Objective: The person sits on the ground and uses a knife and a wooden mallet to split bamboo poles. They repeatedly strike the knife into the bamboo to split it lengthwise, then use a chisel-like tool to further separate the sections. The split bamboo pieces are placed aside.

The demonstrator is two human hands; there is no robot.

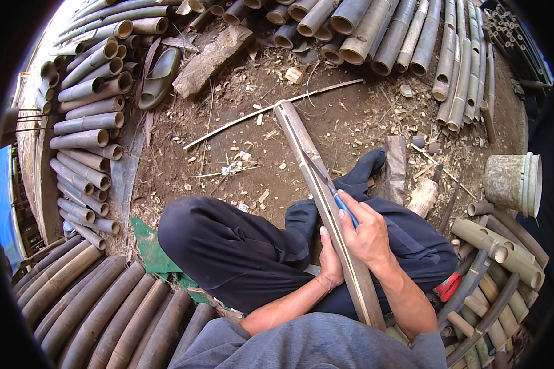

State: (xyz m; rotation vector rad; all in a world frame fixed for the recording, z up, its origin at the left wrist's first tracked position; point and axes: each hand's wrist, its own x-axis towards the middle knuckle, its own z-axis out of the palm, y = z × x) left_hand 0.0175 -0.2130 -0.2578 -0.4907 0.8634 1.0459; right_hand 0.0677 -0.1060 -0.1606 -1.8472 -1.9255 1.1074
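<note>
A long split bamboo pole [301, 141] runs from my lap out over the dirt ground. My left hand [330, 261] grips the pole from beneath, near my knee. My right hand [368, 232] is closed on a knife with a blue handle [346, 211]. The knife's blade [317, 167] lies along the pole's upper edge, pointing away from me. I sit cross-legged in dark trousers [228, 246].
Stacks of bamboo poles ring the spot: left [86, 123], top [363, 31], lower left [98, 307] and right [498, 252]. A thin bamboo strip [258, 112], a wooden block [210, 59], a sandal [160, 77], a grey bucket [514, 181] and a red tool [449, 287] lie about.
</note>
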